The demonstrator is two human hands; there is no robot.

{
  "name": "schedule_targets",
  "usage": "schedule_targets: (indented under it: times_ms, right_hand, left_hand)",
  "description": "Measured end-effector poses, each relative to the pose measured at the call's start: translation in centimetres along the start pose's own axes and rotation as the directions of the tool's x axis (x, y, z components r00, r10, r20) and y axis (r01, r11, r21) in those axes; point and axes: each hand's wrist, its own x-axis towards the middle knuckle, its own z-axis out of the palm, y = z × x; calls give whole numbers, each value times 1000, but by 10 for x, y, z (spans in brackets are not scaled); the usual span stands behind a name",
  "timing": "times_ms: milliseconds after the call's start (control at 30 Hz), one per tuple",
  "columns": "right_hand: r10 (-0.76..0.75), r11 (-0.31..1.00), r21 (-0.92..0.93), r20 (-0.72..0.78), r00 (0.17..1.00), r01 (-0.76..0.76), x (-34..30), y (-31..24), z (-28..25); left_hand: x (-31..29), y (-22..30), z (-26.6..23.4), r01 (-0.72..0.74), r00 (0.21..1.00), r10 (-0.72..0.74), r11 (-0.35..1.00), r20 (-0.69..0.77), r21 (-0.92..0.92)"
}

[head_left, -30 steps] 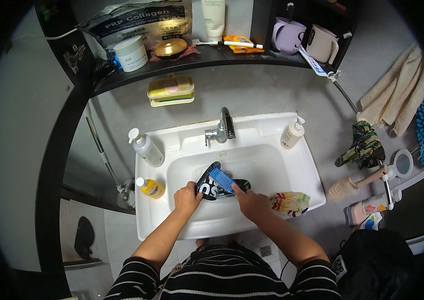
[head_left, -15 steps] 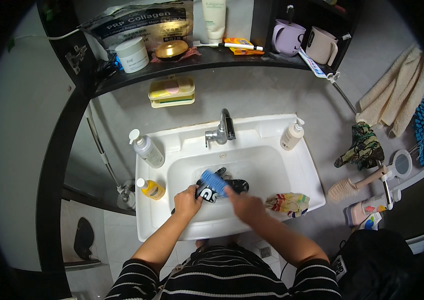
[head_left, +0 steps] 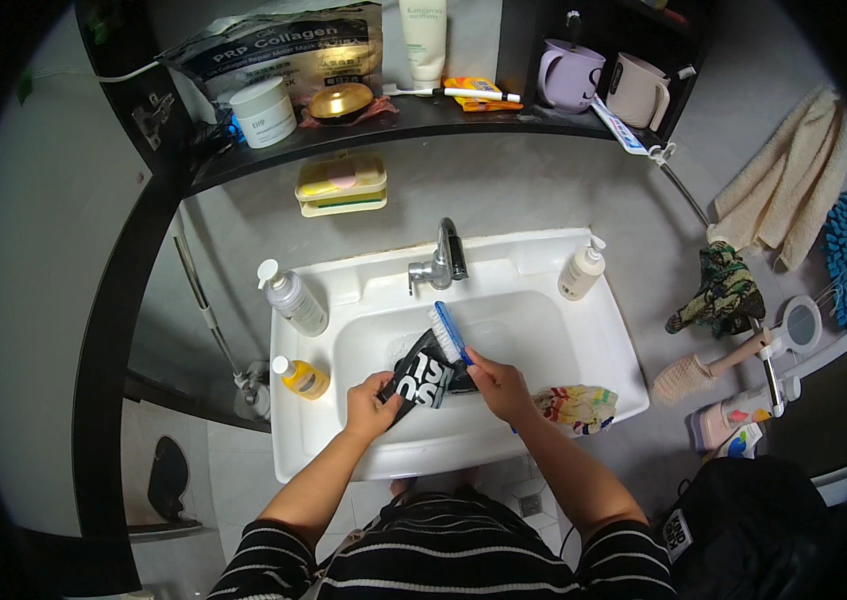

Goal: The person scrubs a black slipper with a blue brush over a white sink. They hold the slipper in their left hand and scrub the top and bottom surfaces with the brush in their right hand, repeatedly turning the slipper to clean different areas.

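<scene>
Over the white sink basin [head_left: 534, 325], my left hand [head_left: 371, 405] is closed on the edge of a black item [head_left: 422, 378] with large white lettering. It is folded or bent, and its exact kind is unclear. My right hand [head_left: 500, 386] grips a scrubbing brush [head_left: 449, 332] with a blue back and white bristles. The brush head points up toward the tap, its bristles facing left, just above and beside the black item. Whether the bristles touch it cannot be made out. Part of the black item lies down in the basin behind the brush.
A chrome tap [head_left: 441, 262] rises at the back of the sink. Pump bottles [head_left: 296, 300] [head_left: 581, 270] stand at its back corners, a yellow bottle [head_left: 302, 379] on the left rim. A patterned cloth [head_left: 576, 408] lies on the right rim. Above runs a loaded black shelf [head_left: 364, 130].
My right hand has turned the brush from bristles down on the black item to upright, bristles sideways. The black item is tilted up, showing more lettering.
</scene>
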Motion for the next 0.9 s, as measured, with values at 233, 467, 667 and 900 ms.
schedule_targets:
  times_ms: [233, 467, 667, 900]
  right_hand:
    - [286, 939, 165, 107, 952, -301, -19, 27, 9]
    - [-123, 910, -389, 71, 990, 141, -58, -10, 22]
    - [-170, 941, -315, -124, 978, 124, -16, -12, 58]
    - [-229, 955, -228, -146, 963, 192, -27, -25, 81]
  left_hand:
    - [1, -18, -6, 270, 948, -315, 713, 49, -647]
    - [23, -25, 2, 413, 829, -559, 613, -1, -674]
    - [10, 5, 39, 325, 927, -373, 737, 44, -593]
    - [18, 10, 32, 278, 947, -317, 729, 52, -626]
